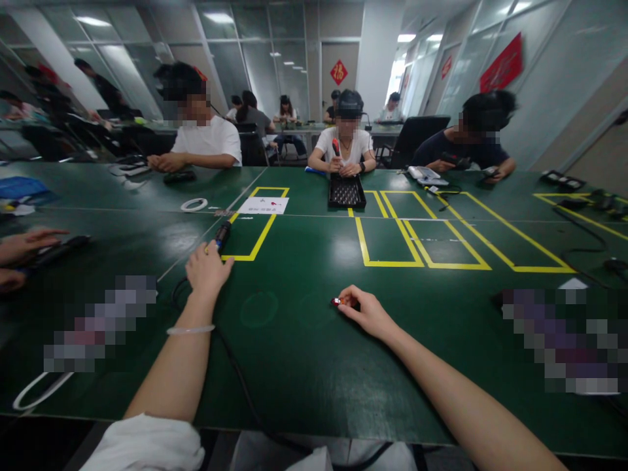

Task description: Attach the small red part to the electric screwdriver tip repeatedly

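My left hand reaches forward over a black pen-shaped power tool with a cord, at the left edge of a yellow-taped box. Its thumb sticks out to the right of the tool and the fingers spread to the left. I cannot tell how firmly the palm rests on it, since the tool's rear part is hidden. My right hand, just above the table's middle, pinches a small red and orange piece between thumb and fingers. The piece is too small to name.
Yellow tape marks boxes on the green table. A printed white paper lies ahead. A person opposite works over a black tray. A black cable runs below my left arm. Another person's hands are at far left.
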The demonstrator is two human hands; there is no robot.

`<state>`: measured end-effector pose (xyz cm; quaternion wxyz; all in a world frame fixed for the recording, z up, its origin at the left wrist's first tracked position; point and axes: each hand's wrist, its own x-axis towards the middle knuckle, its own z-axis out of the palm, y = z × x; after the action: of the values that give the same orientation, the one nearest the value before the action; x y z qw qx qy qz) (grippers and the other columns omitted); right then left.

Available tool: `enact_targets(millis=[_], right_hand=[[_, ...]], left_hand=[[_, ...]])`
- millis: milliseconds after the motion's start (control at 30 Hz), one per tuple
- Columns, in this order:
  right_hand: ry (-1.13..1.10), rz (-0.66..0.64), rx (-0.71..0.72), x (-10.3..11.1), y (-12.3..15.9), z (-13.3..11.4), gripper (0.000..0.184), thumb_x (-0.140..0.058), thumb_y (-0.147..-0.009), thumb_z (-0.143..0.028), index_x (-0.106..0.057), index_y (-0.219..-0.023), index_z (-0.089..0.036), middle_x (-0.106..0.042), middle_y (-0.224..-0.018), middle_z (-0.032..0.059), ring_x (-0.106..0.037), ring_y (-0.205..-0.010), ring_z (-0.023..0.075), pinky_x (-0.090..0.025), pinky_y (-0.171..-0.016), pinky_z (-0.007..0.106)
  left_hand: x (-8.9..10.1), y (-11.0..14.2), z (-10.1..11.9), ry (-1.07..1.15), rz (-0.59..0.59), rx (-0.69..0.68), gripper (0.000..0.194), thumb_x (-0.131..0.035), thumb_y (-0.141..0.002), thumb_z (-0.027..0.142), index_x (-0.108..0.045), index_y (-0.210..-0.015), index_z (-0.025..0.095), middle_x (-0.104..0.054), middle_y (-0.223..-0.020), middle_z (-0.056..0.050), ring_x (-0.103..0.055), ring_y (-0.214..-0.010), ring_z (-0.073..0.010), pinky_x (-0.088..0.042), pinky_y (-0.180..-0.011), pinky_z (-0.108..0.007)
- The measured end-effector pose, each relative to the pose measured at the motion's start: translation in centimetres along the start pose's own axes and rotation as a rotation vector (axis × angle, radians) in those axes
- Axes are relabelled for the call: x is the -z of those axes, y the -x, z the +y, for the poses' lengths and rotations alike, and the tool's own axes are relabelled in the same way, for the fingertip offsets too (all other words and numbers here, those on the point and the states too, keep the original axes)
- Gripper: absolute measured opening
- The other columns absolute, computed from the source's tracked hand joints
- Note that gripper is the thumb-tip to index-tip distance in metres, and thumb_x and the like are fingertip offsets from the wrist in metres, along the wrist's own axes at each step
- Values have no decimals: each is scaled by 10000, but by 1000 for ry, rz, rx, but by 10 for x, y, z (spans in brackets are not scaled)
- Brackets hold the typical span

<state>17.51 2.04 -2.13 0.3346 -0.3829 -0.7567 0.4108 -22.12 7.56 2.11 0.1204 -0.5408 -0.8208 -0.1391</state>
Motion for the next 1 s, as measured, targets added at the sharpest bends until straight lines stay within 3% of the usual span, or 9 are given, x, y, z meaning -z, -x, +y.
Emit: enact_targets(millis=[67, 167, 433, 733, 1000], right_hand=[[2, -2, -4, 0, 0, 0, 133, -583, -864, -281, -578, -945, -176, -611, -792, 5, -557, -695, 125, -443, -657, 240], [-2, -5, -3, 0, 0, 0, 130, -582, -865, -275, -580, -946, -174, -605, -793, 6, -558, -703, 127, -445, -665, 241], [17, -12, -2, 1, 0, -1, 129, -580, -868, -269, -582, -954, -173, -613, -806, 10, -558, -718, 129, -443, -675, 240], [29, -11, -11, 0, -1, -3, 121, -585, -867, -271, -588, -939, -174, -616, -797, 11, -552, -696, 127, -442, -653, 237], [31, -4, 11, -1, -2, 4, 135, -586, -865, -270, -586, -963, -177, -600, -776, 1, -540, -678, 123, -435, -645, 236]], left_hand=[[-6, -6, -24, -20, -98, 86, 672, -507, -851, 504, -361, -1355, 85, -405, -1389, -218, -442, -1210, -426, -421, -924, -559], [-14, -12, -43, -8, -199, 112, 640, -490, -841, 544, -438, -1290, 91, -510, -1270, -233, -527, -1121, -417, -475, -840, -546], [-20, -22, -45, 22, -291, 80, 686, -495, -781, 603, -447, -1333, 198, -520, -1282, -220, -555, -1116, -403, -501, -818, -511], [-17, -7, -9, 56, -260, -53, 658, -544, -767, 537, -492, -1304, 161, -550, -1234, -200, -578, -1084, -358, -500, -803, -435], [-15, 28, 57, 101, -272, -279, 626, -540, -782, 511, -469, -1312, 185, -533, -1248, -134, -580, -1073, -297, -496, -837, -378]])
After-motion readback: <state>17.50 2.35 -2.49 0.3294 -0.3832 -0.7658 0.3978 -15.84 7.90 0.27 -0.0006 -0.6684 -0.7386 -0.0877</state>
